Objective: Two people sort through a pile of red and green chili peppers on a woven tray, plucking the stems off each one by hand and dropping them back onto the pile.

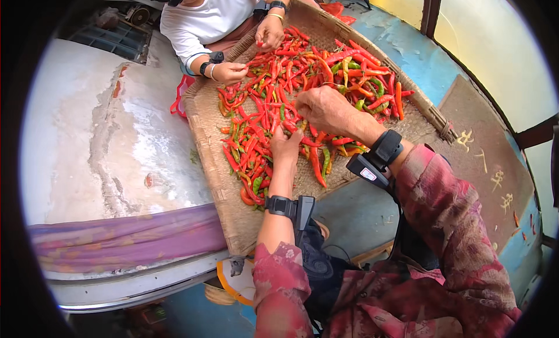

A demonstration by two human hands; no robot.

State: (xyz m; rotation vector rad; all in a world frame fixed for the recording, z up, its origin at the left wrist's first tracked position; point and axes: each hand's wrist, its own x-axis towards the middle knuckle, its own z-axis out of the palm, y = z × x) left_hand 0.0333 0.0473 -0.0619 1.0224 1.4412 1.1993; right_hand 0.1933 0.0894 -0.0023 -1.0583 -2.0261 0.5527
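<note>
- Loose, crimson-patterned fabric sleeves [460, 210] lie nearest the camera, both forearms angled up toward the heap; a black plastic wrist device [386, 147] is strapped at the right wrist, clear of the fingers
- Bare left hand [287, 149]: its grip is bent close about a small, glossy red pepper [290, 126] at the fingertips, though I cannot tell whether it clamps it; so slim a body seems to suit fingertips better than a palm
- Bare right hand [323, 110]: it arches over the heap just beyond the left, knuckles up, its grip curled down and hidden, so I cannot tell whether it is apart, together or clamped on a pepper
- Slender red, orange and green chilli peppers [281, 93] lie piled inside a square, tan woven tray [239, 221], whose raised rim probably keeps them from rolling off
- Long axes cross every way in the pile; a long, smooth red pepper [315, 161] below the right hand runs nearly up and down the view, its narrow tip toward the wearer
- Across the tray, a co-worker in a white top [201, 20] reaches to the same heap
</note>
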